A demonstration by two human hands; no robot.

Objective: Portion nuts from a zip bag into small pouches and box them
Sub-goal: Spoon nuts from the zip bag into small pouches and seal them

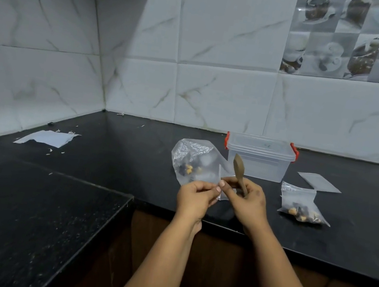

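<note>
A large clear zip bag (194,160) with a few nuts at its bottom lies on the black counter (112,156), just behind my hands. My left hand (196,197) and my right hand (245,201) both pinch a small clear pouch (219,181) between them, above the counter's front edge. A wooden spoon (239,169) is also gripped in my right hand, its bowl pointing up. To the right lies a small filled pouch (299,204) holding nuts. A clear plastic box (259,158) with red clips stands behind, lid on.
An empty flat pouch (318,182) lies right of the box. A torn piece of white paper (46,138) and scraps lie at the left near the tiled wall. A lower counter section (23,216) juts out at the front left.
</note>
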